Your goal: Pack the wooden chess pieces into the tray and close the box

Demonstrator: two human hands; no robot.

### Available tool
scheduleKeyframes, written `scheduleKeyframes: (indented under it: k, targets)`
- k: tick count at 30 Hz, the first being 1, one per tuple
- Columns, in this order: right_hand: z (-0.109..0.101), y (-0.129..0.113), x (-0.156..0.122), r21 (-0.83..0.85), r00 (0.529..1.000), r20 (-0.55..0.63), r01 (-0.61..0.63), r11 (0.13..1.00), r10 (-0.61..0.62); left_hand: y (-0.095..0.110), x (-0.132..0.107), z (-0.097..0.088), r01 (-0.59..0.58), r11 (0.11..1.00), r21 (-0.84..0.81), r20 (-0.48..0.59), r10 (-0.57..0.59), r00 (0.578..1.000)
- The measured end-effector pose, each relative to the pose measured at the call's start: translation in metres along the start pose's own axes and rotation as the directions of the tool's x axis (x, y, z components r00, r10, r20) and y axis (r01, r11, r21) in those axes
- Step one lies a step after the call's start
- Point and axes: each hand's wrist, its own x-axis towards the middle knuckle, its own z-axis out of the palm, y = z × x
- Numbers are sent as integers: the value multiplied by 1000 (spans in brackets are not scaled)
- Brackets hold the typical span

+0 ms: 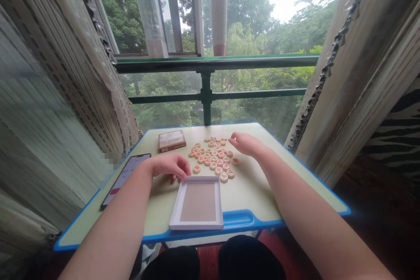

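My left hand (172,166) is at the far left corner of a shallow white box (196,225) with a brown inside. Its fingers are loosely bent and apart, the tips at or just beside the box rim. Behind the box lies a loose cluster of round wooden Chinese chess pieces (214,166), with red or dark characters on them. At the cluster's far right edge is my right hand (246,143), its fingers curled together beside the pieces. Whatever those fingers may hold is hidden.
A flat brown box (171,140) lies at the table's back left. A phone (126,179) rests along the left edge. The pale table (262,201) has a blue rim and a tray recess (239,218) in front. Curtains (98,74) hang on both sides, with a green railing (229,64) beyond.
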Motion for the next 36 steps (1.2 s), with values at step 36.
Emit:
scheduleKeyframes:
  k: [36]
  targets:
    - [28, -5, 14, 247, 992, 126, -2, 969, -30, -4, 14, 4, -31, 999, -31, -394, 17, 919]
